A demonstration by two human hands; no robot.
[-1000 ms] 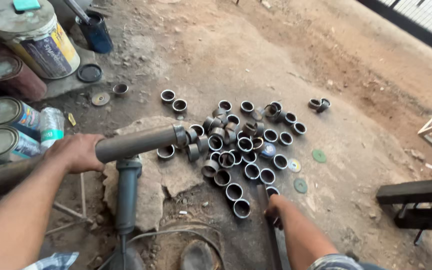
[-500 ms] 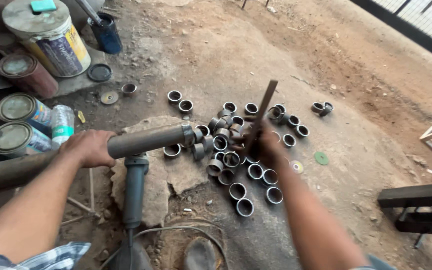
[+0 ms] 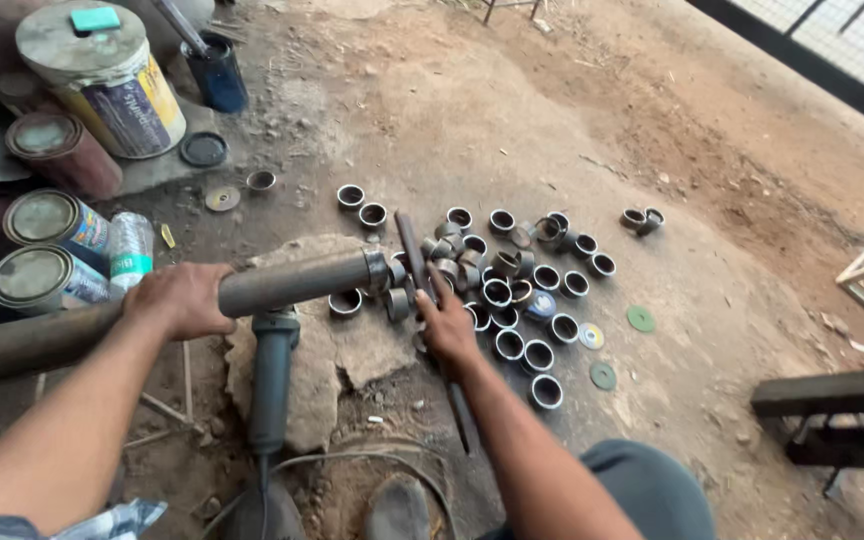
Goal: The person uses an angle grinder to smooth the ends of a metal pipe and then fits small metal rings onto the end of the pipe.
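Head view first. What kind of floor is this person working on?

— Bare packed dirt, brownish and dusty, with small stones lying about. A flat slab of broken stone is sitting on it in front of the person, and an angle grinder is lying across that slab with its cable curling along the ground.

— And the hands?

— Left hand is wrapping fully around a long steel pipe, fingers closed over the top. That pipe is running from the left edge of the frame over the slab, its open end pointing at the heap of short cut rings. Right hand is closing around a flat dark metal bar, index finger lying along it; the bar is standing slanted, its upper end just beside the pipe's mouth, its lower end sticking out below the wrist.

— Where are those rings sitting?

— Scattered on the dirt to the right of the slab, mostly open side up, a few well apart near the top and far right. Thin round discs are lying among them, green and pale.

— What is surrounding the spot?

— Paint tins and smaller cans are crowding the upper left, a plastic bottle beside them, a dark blue pot behind. A dark beam is jutting in at the right, and a mesh fence is running across the top right corner.
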